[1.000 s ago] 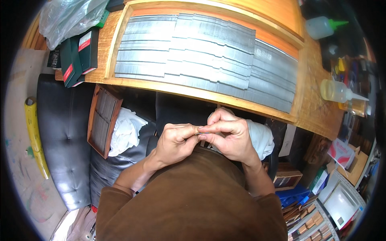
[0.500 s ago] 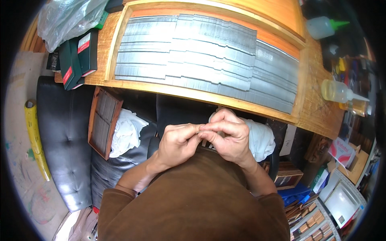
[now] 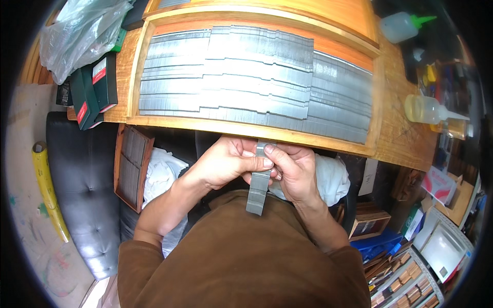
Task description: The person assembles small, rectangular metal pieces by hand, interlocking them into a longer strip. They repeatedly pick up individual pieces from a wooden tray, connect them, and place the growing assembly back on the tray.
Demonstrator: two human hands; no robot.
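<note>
One grey strip (image 3: 258,189), crossed by several lines, is held upright in the view in front of one brown shirt (image 3: 241,256), its lower end left free. Its middle is pinched between thumb and fingers by the left hand (image 3: 224,164); its upper part is pinched by the right hand (image 3: 298,172), whose thumb is laid on its face. Two white cloths are seen, one at left (image 3: 160,175) and one at right (image 3: 333,179). Beside the left cloth, one small wooden box (image 3: 147,174) is filled with grey pieces in two groups. Beyond the hands, on one wooden counter (image 3: 403,146), one large wooden tray (image 3: 246,130) is packed with grey pieces in three side-by-side blocks, too fine to be counted. Two bottles are placed at right, the nearer (image 3: 423,109) part-filled with yellowish liquid, the farther (image 3: 398,28) tipped in green. At left, two dark green boxes (image 3: 105,84) are overhung by one clear plastic bag (image 3: 82,36).
</note>
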